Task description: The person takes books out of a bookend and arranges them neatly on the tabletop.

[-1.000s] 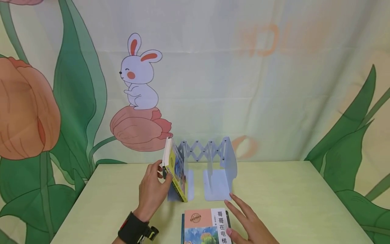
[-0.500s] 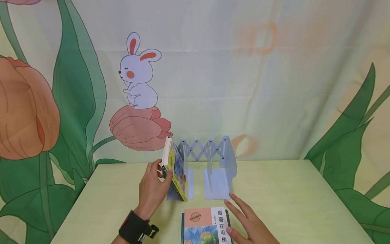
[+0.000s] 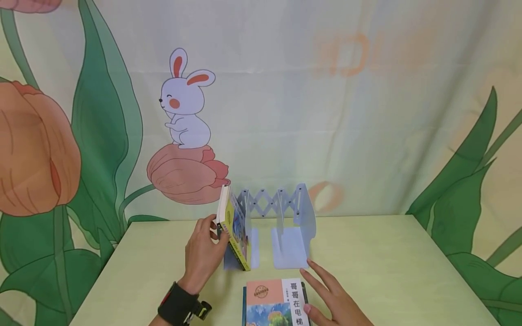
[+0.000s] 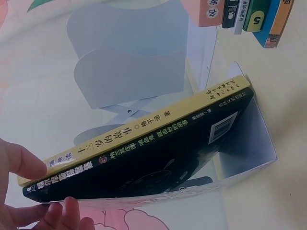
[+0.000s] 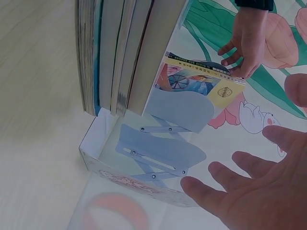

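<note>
My left hand (image 3: 202, 253) pinches a yellow-spined book (image 3: 240, 253) together with a black book (image 4: 172, 153) behind it. Thumb on the yellow spine, fingers curled at the outer side, as the left wrist view shows. Both books stand tilted in the left section of a pale blue expandable bookend (image 3: 291, 251). My right hand (image 3: 336, 301) has its fingers spread and grips nothing. It hovers by the right edge of a stack of books (image 3: 269, 294), whose top one has a pink and white cover. Whether its thumb touches that cover, I cannot tell.
The bookend has a lattice back (image 3: 263, 202) and upright dividers. A pale yellow table (image 3: 367, 244) carries everything. Behind it hangs a cloth backdrop (image 3: 269, 113) with a printed rabbit and tulips. In the right wrist view, several book page edges (image 5: 134, 57) show in the stack.
Both hands and the books keep their places; only the head view shifts slightly.
</note>
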